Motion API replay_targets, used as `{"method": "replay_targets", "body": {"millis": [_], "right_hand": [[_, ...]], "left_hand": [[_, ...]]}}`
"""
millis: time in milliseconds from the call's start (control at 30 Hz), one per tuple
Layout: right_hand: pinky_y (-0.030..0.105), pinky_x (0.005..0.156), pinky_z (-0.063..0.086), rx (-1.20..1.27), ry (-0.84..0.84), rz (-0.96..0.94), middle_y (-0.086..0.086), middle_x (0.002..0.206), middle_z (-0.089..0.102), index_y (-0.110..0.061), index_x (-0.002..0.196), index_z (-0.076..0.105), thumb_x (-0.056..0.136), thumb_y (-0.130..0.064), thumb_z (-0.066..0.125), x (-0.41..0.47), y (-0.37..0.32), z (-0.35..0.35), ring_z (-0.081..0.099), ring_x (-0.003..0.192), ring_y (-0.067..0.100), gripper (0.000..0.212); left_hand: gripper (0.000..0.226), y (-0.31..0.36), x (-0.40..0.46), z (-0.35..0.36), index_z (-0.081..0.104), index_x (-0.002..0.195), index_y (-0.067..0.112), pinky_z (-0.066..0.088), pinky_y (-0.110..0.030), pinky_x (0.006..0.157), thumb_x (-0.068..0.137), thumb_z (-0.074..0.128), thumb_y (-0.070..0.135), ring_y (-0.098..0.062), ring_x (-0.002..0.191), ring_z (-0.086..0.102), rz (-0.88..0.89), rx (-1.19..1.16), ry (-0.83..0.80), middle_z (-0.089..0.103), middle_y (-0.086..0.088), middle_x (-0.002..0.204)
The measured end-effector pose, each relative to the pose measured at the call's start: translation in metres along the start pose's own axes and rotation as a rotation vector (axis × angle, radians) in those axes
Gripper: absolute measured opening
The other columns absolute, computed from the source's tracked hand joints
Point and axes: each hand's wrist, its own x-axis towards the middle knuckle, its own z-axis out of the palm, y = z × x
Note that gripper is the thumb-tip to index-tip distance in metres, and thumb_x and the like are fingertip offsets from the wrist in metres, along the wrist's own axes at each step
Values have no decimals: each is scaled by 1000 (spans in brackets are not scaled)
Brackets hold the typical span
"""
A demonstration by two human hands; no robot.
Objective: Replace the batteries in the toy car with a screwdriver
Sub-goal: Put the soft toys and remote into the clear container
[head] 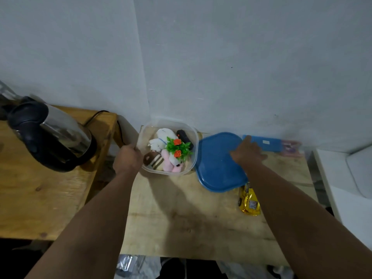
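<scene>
Head view: my left hand (127, 157) grips the clear tub's (192, 158) rim; my right hand (246, 152) rests flat, fingers straight, on the blue lid (217, 170); the toy car (249, 200) (shiny gold) lies just beside it.

Head-worn view, down over table (181, 218)

The table (181, 218) is pale bare wood, matt, with visible grain and stains; the side table (30, 198) is yellower wood with knots. The kettle (60, 133) has a shiny metal body and black plastic handle and base. The tub (193, 158) is clear, glossy plastic holding soft cloth toys (167, 160) and plastic flowers (178, 148). The lid (217, 170) is smooth blue plastic. The toy car (249, 202) looks glossy gold. The wall (221, 67) is matt, painted.
</scene>
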Motion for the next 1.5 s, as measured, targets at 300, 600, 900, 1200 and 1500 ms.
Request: {"method": "replay_targets", "body": {"millis": [300,600,900,1200,1500], "right_hand": [[50,98,40,230,-45,-58,12,127,58,-14,129,50,80,-44,63,7,23,0,55,119,38,59],[37,80,59,537,-58,-594,5,100,72,-16,105,71,93,-25,67,-35,-56,-84,69,92,22,16],[37,77,53,265,87,-1054,2,105,73,-21,120,67,93,-31,66,-105,-101,-24,67,90,23,29],[44,95,48,-27,331,-1305,0,132,66,-19,125,66,93,-30,66,-128,-88,62,63,119,21,34],[53,124,14,-142,39,-1340,-2,162,33,-25,145,49,106,-31,44,-131,-84,75,24,152,20,40]], "left_hand": [[36,0,-7,2,67,137,17,56,-42,89,108,46,17,-30,110,66,-26,-123,-22,71,-11,126],[35,-9,-13,-1,66,137,15,59,-52,94,106,51,17,-31,108,67,-105,-283,-106,70,-13,128],[34,-18,-11,1,65,140,14,64,-47,83,107,56,19,-37,114,66,-242,-564,-174,65,-15,137],[30,-27,-13,2,66,136,14,63,-43,78,107,57,17,-35,106,71,-346,-821,-246,72,-15,117],[24,-40,-15,2,73,124,12,65,-38,72,104,61,12,-28,100,77,-428,-1028,-336,78,-10,113]]}}
